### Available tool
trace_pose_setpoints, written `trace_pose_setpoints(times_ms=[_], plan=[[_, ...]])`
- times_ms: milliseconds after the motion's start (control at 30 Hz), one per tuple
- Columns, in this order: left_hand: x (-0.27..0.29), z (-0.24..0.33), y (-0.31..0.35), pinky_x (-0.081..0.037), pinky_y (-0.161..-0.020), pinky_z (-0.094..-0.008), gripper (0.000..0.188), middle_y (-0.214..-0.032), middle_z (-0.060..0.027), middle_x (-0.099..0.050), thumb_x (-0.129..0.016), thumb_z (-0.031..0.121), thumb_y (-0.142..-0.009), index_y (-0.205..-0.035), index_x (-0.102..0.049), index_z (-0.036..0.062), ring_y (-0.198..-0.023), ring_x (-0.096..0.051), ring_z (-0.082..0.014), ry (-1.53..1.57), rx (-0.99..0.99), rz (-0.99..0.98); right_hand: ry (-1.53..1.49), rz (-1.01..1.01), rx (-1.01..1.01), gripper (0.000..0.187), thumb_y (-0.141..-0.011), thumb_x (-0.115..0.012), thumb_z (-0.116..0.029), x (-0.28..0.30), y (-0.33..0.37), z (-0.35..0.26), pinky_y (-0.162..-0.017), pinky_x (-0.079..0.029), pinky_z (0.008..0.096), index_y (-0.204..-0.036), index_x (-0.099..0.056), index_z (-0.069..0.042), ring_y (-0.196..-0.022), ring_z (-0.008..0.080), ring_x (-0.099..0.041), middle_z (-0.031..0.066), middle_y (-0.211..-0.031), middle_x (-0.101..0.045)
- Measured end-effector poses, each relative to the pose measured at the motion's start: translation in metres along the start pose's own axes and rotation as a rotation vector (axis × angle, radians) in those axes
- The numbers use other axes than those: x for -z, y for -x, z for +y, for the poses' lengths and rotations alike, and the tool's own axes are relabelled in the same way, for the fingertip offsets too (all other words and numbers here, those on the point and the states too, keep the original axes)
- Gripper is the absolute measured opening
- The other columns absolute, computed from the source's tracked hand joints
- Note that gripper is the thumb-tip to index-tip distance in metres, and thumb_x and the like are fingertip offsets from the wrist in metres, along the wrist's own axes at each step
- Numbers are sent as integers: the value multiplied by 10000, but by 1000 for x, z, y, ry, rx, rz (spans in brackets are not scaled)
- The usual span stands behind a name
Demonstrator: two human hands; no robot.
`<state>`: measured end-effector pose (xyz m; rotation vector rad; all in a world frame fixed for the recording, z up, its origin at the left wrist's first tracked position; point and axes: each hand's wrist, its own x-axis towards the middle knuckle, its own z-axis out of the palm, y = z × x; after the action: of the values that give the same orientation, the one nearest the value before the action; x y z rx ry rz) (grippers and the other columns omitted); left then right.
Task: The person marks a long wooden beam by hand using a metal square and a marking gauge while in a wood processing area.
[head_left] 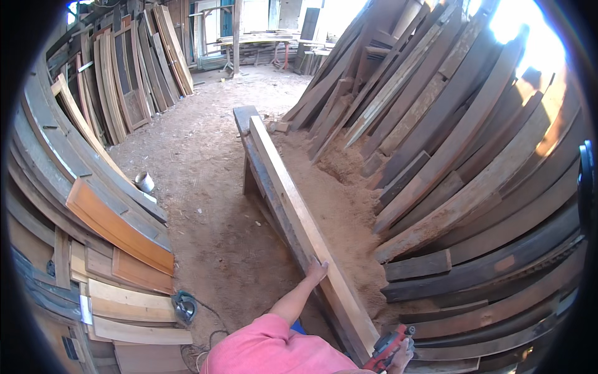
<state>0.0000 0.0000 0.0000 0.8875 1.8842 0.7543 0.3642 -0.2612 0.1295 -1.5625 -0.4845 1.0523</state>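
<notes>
A long pale wooden beam (293,202) lies lengthwise on a narrow dark bench (242,113), running from near my body to the far end. My left hand (316,272) is closed against the beam's left edge, about midway along its near half. At the beam's near end, my right hand (402,356) grips a red power tool that looks like an electric planer (385,350). The tool is at the beam's end, partly cut off by the lower edge of the picture. Its underside is hidden.
Dark planks (436,124) lean in a dense row along the right. More boards and panels (118,230) line the left, beside a small round tin (144,181). A greenish power tool (184,306) with a cord sits lower left. Sawdust (339,249) covers the floor.
</notes>
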Motion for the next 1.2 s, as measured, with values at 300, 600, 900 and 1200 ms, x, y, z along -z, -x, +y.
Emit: trace_pose_setpoints(times_ms=[300, 600, 900, 1200], plan=[[31, -15, 1, -390, -1109, -436, 980, -1385, -366, -473, -570, 431, -937, -1500, 1, -134, -1318, -476, -444, -153, -68, -219, -92, 76, 148, 387, -997, -546, -423, -55, 54, 16, -356, -428, 295, -895, -582, -51, -409, 148, -508, 17, -571, -523], [97, -23, -18, -484, -966, -463, 599, -1257, -302, -598, -595, 333, -874, -1323, -481, -46, -1154, -598, -431, -542, -302, -633, -157, 220, 92, 357, -992, -554, -409, -123, 90, 38, -357, -425, 297, -882, -561, -69, -413, 144, -495, 20, -572, -509], [121, 0, 7, -268, -1141, -524, 673, -1506, -245, -369, -677, 375, -828, -1387, -477, 57, -1398, -337, -410, -659, -1086, -354, -134, 384, 90, 405, -971, -573, -457, -122, 116, 70, -348, -435, 336, -828, -553, -79, -409, 179, -506, 31, -570, -506], [97, 4, 19, -99, -1204, -578, 911, -1559, -362, -169, -681, 421, -837, -1522, -254, -1, -1470, -120, -518, -1141, -1204, -477, -206, 575, 79, 384, -995, -543, -419, -75, 151, 90, -332, -397, 327, -766, -506, -113, -386, 159, -454, 11, -542, -467]])
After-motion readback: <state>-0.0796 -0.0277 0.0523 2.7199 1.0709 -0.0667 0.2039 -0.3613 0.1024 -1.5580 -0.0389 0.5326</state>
